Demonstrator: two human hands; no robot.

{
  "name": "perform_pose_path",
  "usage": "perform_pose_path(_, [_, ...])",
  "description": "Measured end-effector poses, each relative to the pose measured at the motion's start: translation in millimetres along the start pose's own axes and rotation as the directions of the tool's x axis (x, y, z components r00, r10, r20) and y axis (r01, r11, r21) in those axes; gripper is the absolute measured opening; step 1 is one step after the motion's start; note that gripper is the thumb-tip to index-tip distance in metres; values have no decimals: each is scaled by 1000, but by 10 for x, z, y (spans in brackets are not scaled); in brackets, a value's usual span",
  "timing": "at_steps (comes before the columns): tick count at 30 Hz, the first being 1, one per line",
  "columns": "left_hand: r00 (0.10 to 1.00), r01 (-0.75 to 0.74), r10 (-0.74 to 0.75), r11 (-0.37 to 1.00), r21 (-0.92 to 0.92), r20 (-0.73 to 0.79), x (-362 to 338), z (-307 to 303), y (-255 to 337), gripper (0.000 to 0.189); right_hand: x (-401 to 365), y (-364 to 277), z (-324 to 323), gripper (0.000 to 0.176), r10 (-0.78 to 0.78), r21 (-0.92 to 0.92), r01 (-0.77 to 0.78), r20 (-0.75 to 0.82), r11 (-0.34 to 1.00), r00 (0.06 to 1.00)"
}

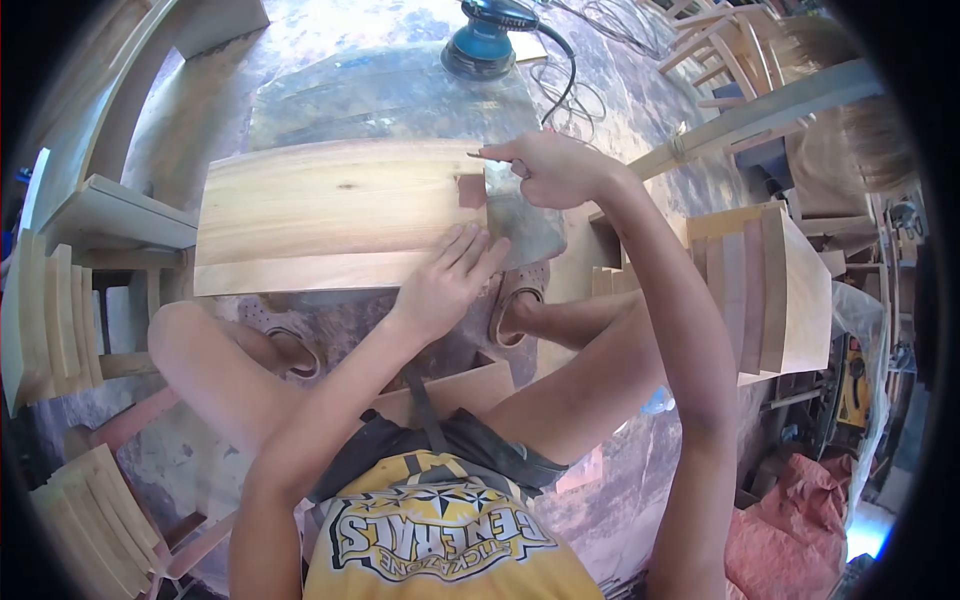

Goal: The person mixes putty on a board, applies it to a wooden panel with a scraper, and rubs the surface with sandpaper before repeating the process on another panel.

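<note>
A pale wooden board (330, 205) lies across a low, dusty support in front of me, with a small dark knot in its grain. My left hand (447, 280) rests flat on its near right part, fingers stretched out and holding nothing. At the board's far right corner is my right hand (562, 172), with the index finger pointing left and the other fingers curled in. A tiny brown bit shows at that fingertip; I cannot make out what it is. Between the two hands, a small reddish-brown square, perhaps sandpaper (471, 190), lies near the board's right end.
Beyond the board stands a blue power sander (478, 42) with its black cord trailing right. Curved wooden pieces (765, 290) are stacked at the right, others (95, 510) at the lower left. A wooden frame (130, 215) is at the left. Another person (835, 150) is at the upper right.
</note>
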State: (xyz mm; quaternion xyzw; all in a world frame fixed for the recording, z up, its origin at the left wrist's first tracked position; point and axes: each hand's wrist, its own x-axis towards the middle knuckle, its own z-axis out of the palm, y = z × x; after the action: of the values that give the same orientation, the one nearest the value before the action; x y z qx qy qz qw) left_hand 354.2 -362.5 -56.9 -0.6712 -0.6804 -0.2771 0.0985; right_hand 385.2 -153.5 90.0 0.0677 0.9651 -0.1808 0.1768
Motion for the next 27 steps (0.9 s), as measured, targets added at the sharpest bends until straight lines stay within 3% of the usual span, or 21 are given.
perform_pose_path(5, [999, 30, -32, 998, -64, -29, -41, 30, -26, 68, 104, -39, 9, 75, -6, -31, 8, 56, 999, 998])
perform_pose_path(12, [994, 77, -83, 994, -81, -68, -25, 30, 11, 53, 214, -27, 149, 71, -112, 26, 109, 148, 994, 983])
perform_pose_path(13, [992, 77, -84, 993, -86, -89, -27, 31, 30, 50, 189, -63, 150, 71, -105, 32, 101, 170, 994, 980])
perform_pose_path(15, [990, 84, -94, 992, -96, -101, -19, 38, 42, 46, 130, -217, 100, 72, 70, -115, -44, 233, 992, 970])
perform_pose_path(16, [989, 84, -94, 993, -85, -118, -10, 37, 30, 42, 93, -240, 128, 72, 68, -123, -38, 244, 992, 967])
perform_pose_path(19, [992, 5, -11, 999, -46, -128, -64, 58, -8, 32, -47, -284, 280, 71, 4, -105, 21, 233, 994, 972])
perform_pose_path(21, [990, -4, -7, 997, -75, -143, -83, 57, -20, 29, -164, -313, 371, 70, -96, -7, 98, 150, 995, 984])
perform_pose_path(23, [987, -24, 6, 994, -108, -162, -91, 57, -26, 26, -210, -296, 392, 70, -172, -21, 175, 93, 984, 981])
perform_pose_path(25, [985, -41, 20, 992, -121, -171, -91, 62, -36, 26, -221, -341, 272, 70, -105, 120, 84, 179, 989, 978])
perform_pose_path(27, [987, -26, 5, 992, -126, -160, -77, 31, -30, 22, -131, -372, 126, 71, -48, 74, 35, 181, 997, 982])
